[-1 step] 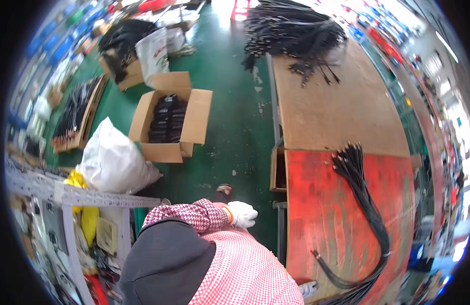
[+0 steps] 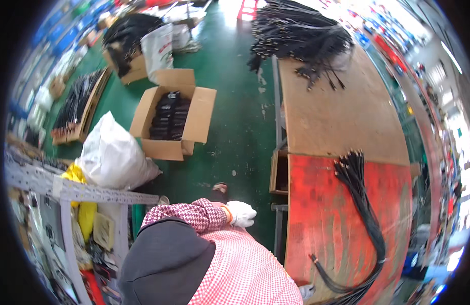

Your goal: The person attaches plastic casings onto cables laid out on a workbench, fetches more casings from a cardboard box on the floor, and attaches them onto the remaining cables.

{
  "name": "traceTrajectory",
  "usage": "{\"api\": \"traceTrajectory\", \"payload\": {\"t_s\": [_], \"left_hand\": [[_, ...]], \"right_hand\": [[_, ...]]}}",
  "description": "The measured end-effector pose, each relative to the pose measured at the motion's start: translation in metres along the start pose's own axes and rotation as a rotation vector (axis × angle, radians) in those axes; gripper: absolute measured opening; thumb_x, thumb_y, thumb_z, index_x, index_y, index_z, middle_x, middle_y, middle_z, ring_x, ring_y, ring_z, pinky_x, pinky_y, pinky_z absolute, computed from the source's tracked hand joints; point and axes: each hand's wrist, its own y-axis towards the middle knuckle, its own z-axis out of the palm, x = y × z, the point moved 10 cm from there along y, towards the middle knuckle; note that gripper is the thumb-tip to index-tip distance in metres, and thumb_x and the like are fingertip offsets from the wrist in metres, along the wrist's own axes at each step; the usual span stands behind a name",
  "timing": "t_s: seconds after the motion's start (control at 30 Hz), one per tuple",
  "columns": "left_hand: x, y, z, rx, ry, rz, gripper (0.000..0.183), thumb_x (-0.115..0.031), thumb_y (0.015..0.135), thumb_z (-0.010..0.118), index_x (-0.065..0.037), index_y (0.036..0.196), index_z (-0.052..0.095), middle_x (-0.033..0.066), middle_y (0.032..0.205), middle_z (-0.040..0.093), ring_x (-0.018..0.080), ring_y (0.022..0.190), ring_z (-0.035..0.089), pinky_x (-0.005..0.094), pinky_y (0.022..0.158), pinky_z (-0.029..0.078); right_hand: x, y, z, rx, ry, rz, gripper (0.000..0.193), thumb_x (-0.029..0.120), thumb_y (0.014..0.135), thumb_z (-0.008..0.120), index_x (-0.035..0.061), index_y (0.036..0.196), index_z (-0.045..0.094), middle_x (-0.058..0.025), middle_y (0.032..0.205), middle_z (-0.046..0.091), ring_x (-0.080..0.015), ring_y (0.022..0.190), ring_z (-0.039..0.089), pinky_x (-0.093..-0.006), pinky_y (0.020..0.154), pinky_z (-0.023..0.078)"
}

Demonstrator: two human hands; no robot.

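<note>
Red tabletop [image 2: 316,203]: worn, streaked with tan scuffs. On it, black cable bundle [image 2: 370,218], smooth, bent like a hook, tips fanned out at far end. Beyond red tabletop: matte brown board [image 2: 342,117], tangled cable heap [image 2: 301,38] on its far part. Left of red tabletop: shiny green floor [image 2: 240,132], open cardboard box [image 2: 200,114] of black packs [image 2: 169,119], crinkled white sack [image 2: 113,157]. My white-gloved left hand [image 2: 241,213] is left of red tabletop, fingers curled, contents can't tell. My gloved right hand [image 2: 306,291]: red tabletop's near-left edge, near bundle, mostly hidden, grip can't tell. Hands well apart.
</note>
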Motion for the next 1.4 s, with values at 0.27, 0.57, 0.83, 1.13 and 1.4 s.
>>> {"api": "traceTrajectory", "payload": {"t_s": [0.27, 0.57, 0.83, 1.13, 1.4], "left_hand": [[0.118, -0.034, -0.069, -0.111, -0.111, -0.036, 0.036, -0.034, 0.082, 0.051, -0.005, 0.096, 0.067, 0.0178, 0.093, 0.067, 0.0357, 0.09, 0.064, 0.0463, 0.078, 0.05], [0.301, -0.14, -0.14, -0.522, -0.274, -0.303, 0.035, -0.036, 0.086, 0.049, -0.006, 0.1, 0.061, 0.0188, 0.095, 0.063, 0.0357, 0.089, 0.062, 0.0458, 0.077, 0.05], [0.416, -0.27, -0.062, -0.841, -0.789, -0.893, 0.041, -0.04, 0.086, 0.05, -0.01, 0.112, 0.062, 0.0159, 0.104, 0.062, 0.034, 0.099, 0.06, 0.0437, 0.087, 0.048], [0.426, -0.266, -0.002, -0.818, -1.205, -1.205, 0.036, -0.038, 0.085, 0.052, -0.012, 0.107, 0.063, 0.0181, 0.103, 0.063, 0.0371, 0.094, 0.061, 0.0454, 0.083, 0.05], [0.453, -0.235, -0.017, -0.98, -1.524, -1.396, 0.033, -0.031, 0.085, 0.056, -0.01, 0.109, 0.063, 0.0155, 0.1, 0.065, 0.0349, 0.09, 0.063, 0.0435, 0.08, 0.05]], "right_hand": [[0.339, -0.148, 0.01, 0.481, 0.62, -0.454, 0.03, 0.026, 0.095, 0.049, 0.005, 0.108, 0.066, -0.0101, 0.072, 0.064, -0.0206, 0.057, 0.058, -0.0322, 0.052, 0.045], [0.598, -0.343, 0.044, 1.362, 0.79, -0.506, 0.018, 0.009, 0.091, 0.057, 0.0053, 0.106, 0.066, 0.0007, 0.068, 0.059, -0.0044, 0.054, 0.048, -0.0203, 0.049, 0.04], [0.736, -0.487, 0.08, 1.666, 0.394, -1.287, 0.022, 0.012, 0.088, 0.059, 0.0043, 0.108, 0.065, -0.0074, 0.093, 0.069, -0.0142, 0.085, 0.064, -0.0274, 0.079, 0.05], [0.84, -0.775, 0.058, 1.572, -0.055, -2.153, 0.037, 0.025, 0.081, 0.065, 0.0099, 0.115, 0.061, -0.0125, 0.107, 0.063, -0.0283, 0.099, 0.062, -0.0364, 0.087, 0.05], [0.884, -1.014, 0.125, 1.339, -0.434, -2.444, 0.066, 0.038, 0.076, 0.07, 0.0177, 0.134, 0.047, -0.0145, 0.131, 0.047, -0.0324, 0.124, 0.043, -0.0434, 0.102, 0.038]]}}
